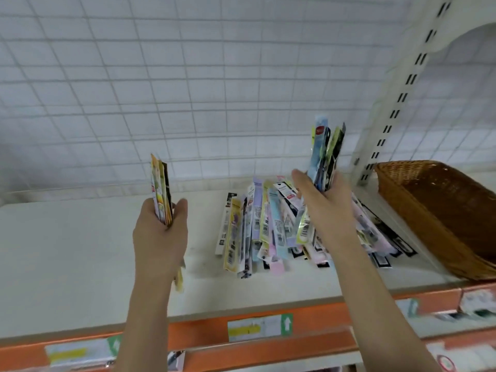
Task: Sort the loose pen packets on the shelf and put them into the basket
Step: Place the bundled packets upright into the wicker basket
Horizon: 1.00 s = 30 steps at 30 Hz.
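On the flat off-white shelf (80, 237), beside a brown woven wicker basket (434, 210), we see glossy loose pen packets (268, 232) heaped. Our left hand (161, 232) grips a thin upright bundle (161, 189); our right hand (324, 208) clamps a taller sheaf (326, 149). Print unreadable.

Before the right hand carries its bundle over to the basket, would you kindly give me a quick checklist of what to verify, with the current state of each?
1. Right hand grips its upright bundle of blue and dark pen packets: ok.
2. Left hand holds its smaller bundle of yellow and orange packets: ok.
3. Brown woven wicker basket has room: ok, the visible inside looks bare.
4. Way from the right hand to the basket unobstructed: ok.
5. Loose heap of pastel packets on the white shelf all sorted: not ok, many remain.
6. Held bundles sorted by type: cannot tell.
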Tool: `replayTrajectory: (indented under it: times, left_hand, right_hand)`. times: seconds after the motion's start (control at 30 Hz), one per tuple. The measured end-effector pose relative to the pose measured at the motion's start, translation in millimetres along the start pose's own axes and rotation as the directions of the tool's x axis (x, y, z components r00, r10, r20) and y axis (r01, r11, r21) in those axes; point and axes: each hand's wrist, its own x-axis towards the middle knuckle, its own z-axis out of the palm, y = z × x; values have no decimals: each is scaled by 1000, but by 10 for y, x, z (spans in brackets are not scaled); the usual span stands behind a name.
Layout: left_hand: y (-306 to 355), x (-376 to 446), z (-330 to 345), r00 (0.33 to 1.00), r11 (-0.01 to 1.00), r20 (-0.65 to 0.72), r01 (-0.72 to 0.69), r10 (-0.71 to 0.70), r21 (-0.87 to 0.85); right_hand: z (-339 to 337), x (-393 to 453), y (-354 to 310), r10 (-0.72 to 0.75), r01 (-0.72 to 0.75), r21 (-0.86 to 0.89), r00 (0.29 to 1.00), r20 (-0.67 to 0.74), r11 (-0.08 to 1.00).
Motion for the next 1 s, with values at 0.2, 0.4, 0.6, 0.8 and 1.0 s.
replayTrajectory:
  times: [0.2,0.4,0.6,0.8,1.0]
  left_hand:
    - [49,-106,115,1000,1000,-3,21,-21,7]
    - [289,-371,503,1000,1000,-28,6,-5,30]
    - [771,-894,1272,995,996,-42,-90,91,7]
    - [1153,-1366,1807,986,986,-12,-169,169,-10]
    - [1225,-1702,1999,985,985,32,-169,168,20]
  right_hand:
    - [-745,257,-65,-9,-2,-177,998,-61,984]
    - [-1717,600,156,96,-116,-340,992,-76,933]
    - [-2658,843,415,125,-146,-383,989,-80,912]
    - [-3143,985,760,326,-219,-598,942,75,771]
    - [-3124,963,1037,530,-188,-751,812,243,633]
